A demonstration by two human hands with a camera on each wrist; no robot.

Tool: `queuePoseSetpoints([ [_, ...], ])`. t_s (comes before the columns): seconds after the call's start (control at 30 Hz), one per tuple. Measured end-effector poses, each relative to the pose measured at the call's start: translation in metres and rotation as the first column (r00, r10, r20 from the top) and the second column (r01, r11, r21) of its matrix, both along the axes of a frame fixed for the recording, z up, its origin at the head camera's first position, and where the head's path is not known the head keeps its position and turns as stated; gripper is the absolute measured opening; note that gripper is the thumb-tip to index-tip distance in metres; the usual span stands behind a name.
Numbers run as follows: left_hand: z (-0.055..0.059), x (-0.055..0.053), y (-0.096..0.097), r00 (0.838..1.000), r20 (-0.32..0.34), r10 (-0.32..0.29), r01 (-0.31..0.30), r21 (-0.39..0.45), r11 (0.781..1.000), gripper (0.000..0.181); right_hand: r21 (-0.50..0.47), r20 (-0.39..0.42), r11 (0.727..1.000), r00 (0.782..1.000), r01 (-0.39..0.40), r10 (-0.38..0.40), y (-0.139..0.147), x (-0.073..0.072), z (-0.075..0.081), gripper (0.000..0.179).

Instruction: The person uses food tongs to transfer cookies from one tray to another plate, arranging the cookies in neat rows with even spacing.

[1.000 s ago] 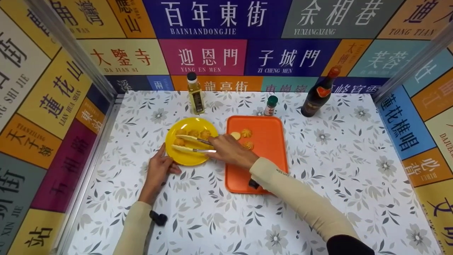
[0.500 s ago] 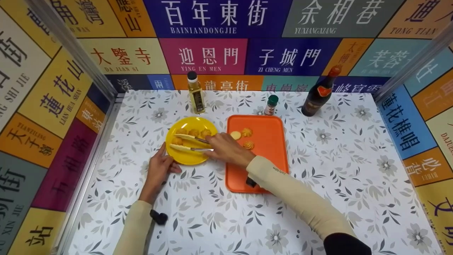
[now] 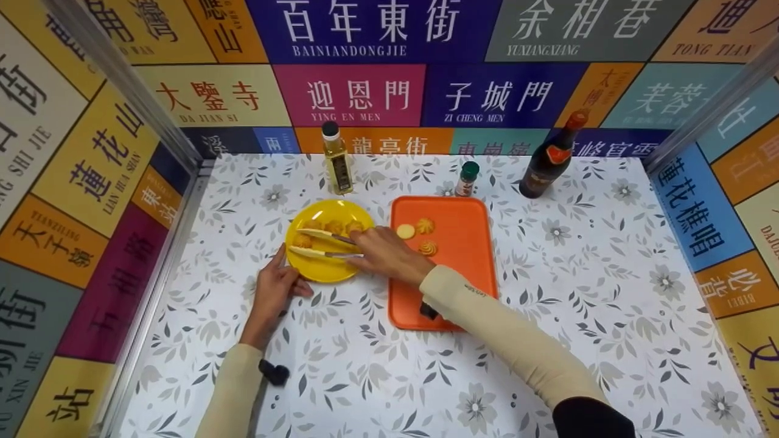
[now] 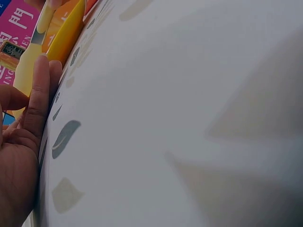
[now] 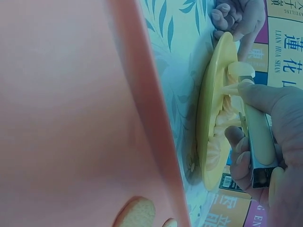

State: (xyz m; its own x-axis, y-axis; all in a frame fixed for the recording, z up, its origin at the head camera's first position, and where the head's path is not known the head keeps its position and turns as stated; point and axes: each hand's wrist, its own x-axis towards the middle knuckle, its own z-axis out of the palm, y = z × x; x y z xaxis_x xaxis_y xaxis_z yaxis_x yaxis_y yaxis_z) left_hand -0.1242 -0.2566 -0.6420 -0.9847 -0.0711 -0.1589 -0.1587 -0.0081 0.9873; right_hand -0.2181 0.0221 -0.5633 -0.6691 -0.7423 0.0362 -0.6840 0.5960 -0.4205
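In the head view my right hand (image 3: 386, 252) grips metal tongs (image 3: 341, 254) with cream-coloured tips, reaching over a yellow plate (image 3: 325, 272). A swirled cookie (image 3: 302, 242) lies between the tong tips near the plate's left side. Several more cookies (image 3: 334, 227) sit in a row behind it. The right wrist view shows the tongs (image 5: 260, 137) held between thumb and fingers. My left hand (image 3: 277, 289) rests on the table against the plate's lower left edge. One finger (image 4: 40, 90) stretches out straight in the left wrist view.
An orange tray (image 3: 447, 304) right of the plate carries a few cookies (image 3: 428, 248) under my right forearm. Behind stand an oil bottle (image 3: 338, 167), a small green-capped jar (image 3: 467, 179) and a dark red-topped bottle (image 3: 546, 164). Printed panels wall the table in.
My right hand and the tongs have shifted slightly left and away from me, and the cookie between the tips has moved left on the plate. The left hand stays at the rim.
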Motion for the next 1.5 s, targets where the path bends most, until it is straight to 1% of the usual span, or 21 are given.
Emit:
queuePoseSetpoints([
  [0.2, -0.0004, 0.0005, -0.0004, 1.0, -0.004, 0.006, -0.006, 0.011, 1.0, 0.072, 0.008, -0.019, 1.0, 1.0, 0.005, -0.005, -0.0014, -0.0012, 0.0, 0.04],
  [0.3, -0.0001, 0.001, -0.0006, 1.0, -0.019, -0.004, 0.004, -0.005, 1.0, 0.071, 0.006, -0.037, 1.0, 0.999, 0.006, -0.006, -0.0017, -0.0012, 0.0004, 0.041],
  [0.43, 0.0005, 0.0016, -0.0007, 0.999, -0.037, -0.018, 0.017, -0.027, 0.999, 0.07, -0.001, -0.037, 1.0, 0.999, 0.008, -0.008, -0.0023, -0.0017, -0.0004, 0.042],
  [0.63, 0.0007, 0.0011, -0.0003, 1.0, -0.018, -0.009, 0.009, 0.01, 1.0, 0.07, -0.003, -0.018, 1.0, 1.0, 0.017, -0.017, -0.0034, -0.002, 0.0009, 0.043],
  [0.93, 0.0019, 0.0006, 0.002, 1.0, -0.003, 0.007, -0.007, 0.037, 0.999, 0.072, 0.028, -0.066, 0.999, 0.998, 0.02, -0.018, -0.0056, -0.0017, 0.0032, 0.04],
  [1.2, 0.0018, -0.0001, 0.0018, 1.0, 0.006, 0.012, -0.012, 0.041, 0.999, 0.072, 0.016, -0.044, 0.999, 0.999, 0.028, -0.027, -0.0063, -0.0018, 0.0039, 0.042],
  [1.4, 0.0011, -0.0009, 0.0021, 1.0, 0.007, 0.025, -0.025, 0.015, 1.0, 0.072, -0.037, -0.039, 0.999, 0.999, 0.031, -0.033, -0.0051, -0.0015, 0.0041, 0.042],
  [1.5, 0.0013, -0.001, 0.002, 1.0, 0.013, 0.027, -0.027, 0.004, 1.0, 0.073, -0.059, -0.012, 0.998, 0.999, 0.036, -0.037, -0.0029, -0.001, 0.0056, 0.043],
])
